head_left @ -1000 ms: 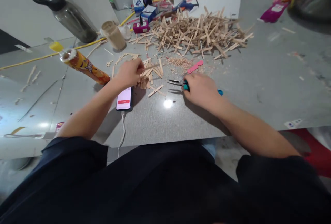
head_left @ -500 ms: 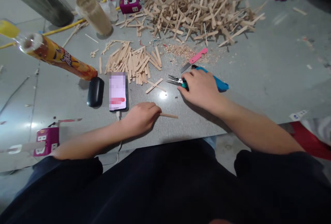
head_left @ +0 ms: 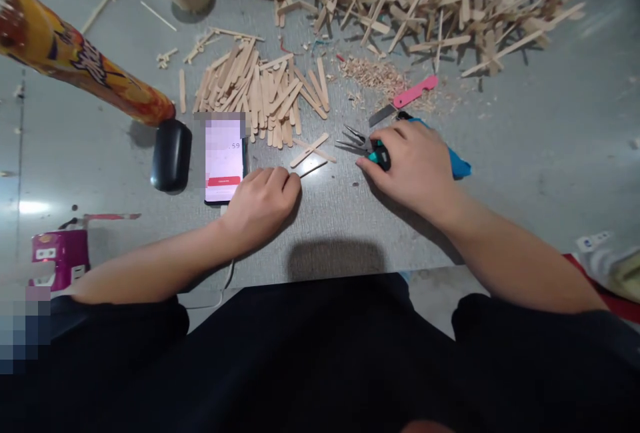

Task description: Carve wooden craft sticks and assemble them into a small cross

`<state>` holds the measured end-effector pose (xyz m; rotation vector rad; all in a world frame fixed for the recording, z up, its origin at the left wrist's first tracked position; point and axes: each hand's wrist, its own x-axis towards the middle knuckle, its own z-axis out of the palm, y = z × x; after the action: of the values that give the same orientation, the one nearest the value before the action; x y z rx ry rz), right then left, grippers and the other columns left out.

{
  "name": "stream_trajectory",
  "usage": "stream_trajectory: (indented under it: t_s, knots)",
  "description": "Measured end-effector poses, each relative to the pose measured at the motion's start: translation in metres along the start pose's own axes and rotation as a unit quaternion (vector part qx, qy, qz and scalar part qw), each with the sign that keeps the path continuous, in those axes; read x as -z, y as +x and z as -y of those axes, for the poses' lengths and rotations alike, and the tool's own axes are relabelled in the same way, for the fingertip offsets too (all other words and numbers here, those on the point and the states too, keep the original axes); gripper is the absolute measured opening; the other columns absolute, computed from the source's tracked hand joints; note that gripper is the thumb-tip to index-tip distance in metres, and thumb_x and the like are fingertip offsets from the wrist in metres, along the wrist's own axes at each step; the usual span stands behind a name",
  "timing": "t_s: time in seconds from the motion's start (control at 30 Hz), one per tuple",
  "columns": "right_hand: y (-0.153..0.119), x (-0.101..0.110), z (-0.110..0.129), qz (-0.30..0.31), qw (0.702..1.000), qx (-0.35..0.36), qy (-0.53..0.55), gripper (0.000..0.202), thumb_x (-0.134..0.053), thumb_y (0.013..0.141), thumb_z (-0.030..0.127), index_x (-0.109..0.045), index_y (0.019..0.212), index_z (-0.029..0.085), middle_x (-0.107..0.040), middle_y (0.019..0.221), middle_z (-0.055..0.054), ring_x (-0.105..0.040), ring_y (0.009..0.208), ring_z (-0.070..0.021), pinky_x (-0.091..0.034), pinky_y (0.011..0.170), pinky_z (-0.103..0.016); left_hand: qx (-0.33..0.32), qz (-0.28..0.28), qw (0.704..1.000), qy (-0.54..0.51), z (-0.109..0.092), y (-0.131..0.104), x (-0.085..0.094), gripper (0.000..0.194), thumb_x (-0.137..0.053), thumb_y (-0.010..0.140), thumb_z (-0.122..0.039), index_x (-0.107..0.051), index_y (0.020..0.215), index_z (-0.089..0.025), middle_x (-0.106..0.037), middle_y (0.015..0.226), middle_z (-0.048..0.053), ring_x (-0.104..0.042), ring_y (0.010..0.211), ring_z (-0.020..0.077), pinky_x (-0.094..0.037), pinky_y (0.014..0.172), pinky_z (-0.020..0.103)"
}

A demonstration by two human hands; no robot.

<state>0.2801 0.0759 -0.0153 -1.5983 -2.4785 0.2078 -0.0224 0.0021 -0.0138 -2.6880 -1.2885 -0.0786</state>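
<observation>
My left hand point(head_left: 265, 199) is closed on a thin wooden stick point(head_left: 314, 169), which juts out to the right beside the lower edge of the phone point(head_left: 223, 156). Just beyond its tip, two wooden sticks lie crossed point(head_left: 310, 150) on the table. My right hand point(head_left: 407, 159) is wrapped round needle-nose pliers point(head_left: 356, 144) with green and black handles, the jaws parted and pointing left with nothing between them. Partly under that hand lies a blue item point(head_left: 459, 164). A pink-handled folding knife point(head_left: 415, 93) rests just behind it, blade out.
A pile of loose flat sticks point(head_left: 255, 89) lies behind the phone. At the back is a large heap of joined crossed sticks point(head_left: 440, 3), with wood shavings point(head_left: 375, 76) in front. On the left stand an orange bottle point(head_left: 95, 63), a black case point(head_left: 171, 156) and a purple power strip point(head_left: 60, 256).
My left hand has moved up with its stick, towards the crossed pair and against the phone. The pliers' jaws have spread wider in my right hand. The view has shifted closer to the table.
</observation>
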Motion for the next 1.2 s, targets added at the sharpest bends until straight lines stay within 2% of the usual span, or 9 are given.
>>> stream_trajectory:
  t_s: [0.2,0.57,0.77,0.8,0.87,0.93,1.0,1.1,1.2]
  knots:
    - [-0.001,0.001,0.0,-0.008,1.0,0.012,-0.006,0.036,-0.071,0.103,0.046,-0.076,0.125,0.019,-0.074,0.123,-0.019,-0.067,0.118,-0.0434,-0.053,0.1,-0.057,-0.029,-0.086,0.996,-0.008,-0.003,-0.001,-0.003,0.024,-0.055,0.102,-0.006,-0.078,0.109,-0.011,-0.071,0.083,0.009,-0.061,0.07,0.0223,-0.046,0.062,0.038]
    - [0.0,-0.003,0.0,-0.021,0.999,0.021,-0.013,0.037,-0.071,0.103,0.044,-0.073,0.13,0.018,-0.073,0.13,-0.02,-0.068,0.124,-0.0456,-0.055,0.101,-0.061,-0.056,-0.091,0.978,-0.178,-0.001,0.003,-0.015,0.017,-0.063,0.108,-0.017,-0.077,0.118,-0.017,-0.078,0.112,0.011,-0.07,0.093,0.0229,-0.059,0.078,0.039]
    - [0.003,0.027,-0.019,-0.058,0.998,-0.01,0.037,0.03,-0.064,0.109,0.048,-0.074,0.125,0.025,-0.076,0.133,-0.02,-0.069,0.126,-0.0431,-0.056,0.105,-0.062,-0.069,-0.068,0.988,-0.122,-0.019,-0.009,0.014,0.013,-0.068,0.105,-0.018,-0.076,0.114,-0.016,-0.08,0.117,0.013,-0.075,0.1,0.029,-0.064,0.081,0.044]
    - [0.003,0.036,-0.027,-0.063,0.996,-0.039,0.044,0.028,-0.064,0.109,0.048,-0.074,0.121,0.024,-0.077,0.131,-0.021,-0.071,0.123,-0.0429,-0.057,0.103,-0.062,-0.075,-0.034,0.989,-0.119,-0.024,-0.014,0.022,0.017,-0.07,0.104,-0.021,-0.076,0.119,-0.015,-0.08,0.123,0.015,-0.076,0.105,0.0313,-0.066,0.084,0.046]
    - [0.004,0.054,-0.045,-0.033,0.993,-0.095,0.068,0.027,-0.069,0.106,0.05,-0.073,0.118,0.026,-0.081,0.113,-0.017,-0.075,0.103,-0.0386,-0.059,0.093,-0.059,-0.048,0.036,0.992,-0.111,-0.034,-0.024,0.036,0.048,-0.082,0.099,-0.03,-0.071,0.141,-0.011,-0.069,0.152,0.028,-0.074,0.132,0.0433,-0.067,0.102,0.055]
    - [0.004,0.07,-0.06,0.053,0.989,-0.125,0.055,0.025,-0.076,0.101,0.049,-0.074,0.114,0.029,-0.08,0.104,-0.014,-0.074,0.095,-0.0342,-0.057,0.088,-0.054,-0.039,0.093,0.985,-0.14,-0.04,-0.031,0.044,0.081,-0.094,0.09,-0.045,-0.061,0.159,-0.017,-0.051,0.172,0.033,-0.056,0.158,0.052,-0.059,0.12,0.064]
    - [0.004,0.08,-0.07,0.137,0.982,-0.118,0.063,0.039,-0.087,0.091,0.049,-0.073,0.121,0.028,-0.079,0.109,-0.013,-0.074,0.096,-0.0322,-0.056,0.082,-0.048,-0.029,0.128,0.979,-0.158,-0.044,-0.035,0.043,0.101,-0.102,0.08,-0.052,-0.057,0.164,-0.019,-0.04,0.18,0.033,-0.042,0.167,0.0558,-0.051,0.129,0.069]
    - [0.004,0.079,-0.071,0.178,0.978,-0.109,0.018,0.063,-0.092,0.084,0.056,-0.069,0.135,0.027,-0.078,0.111,-0.013,-0.072,0.091,-0.0323,-0.053,0.075,-0.045,-0.036,0.135,0.977,-0.163,-0.047,-0.033,0.031,0.112,-0.102,0.076,-0.06,-0.055,0.167,-0.013,-0.038,0.18,0.035,-0.037,0.17,0.0542,-0.044,0.135,0.068]
    - [0.005,0.07,-0.068,0.169,0.977,-0.128,-0.034,0.064,-0.086,0.086,0.053,-0.065,0.141,0.027,-0.078,0.104,-0.012,-0.069,0.086,-0.0349,-0.051,0.072,-0.048,-0.053,0.118,0.981,-0.144,-0.051,-0.03,0.02,0.108,-0.1,0.077,-0.065,-0.061,0.16,-0.008,-0.044,0.176,0.036,-0.042,0.169,0.0506,-0.045,0.136,0.063]
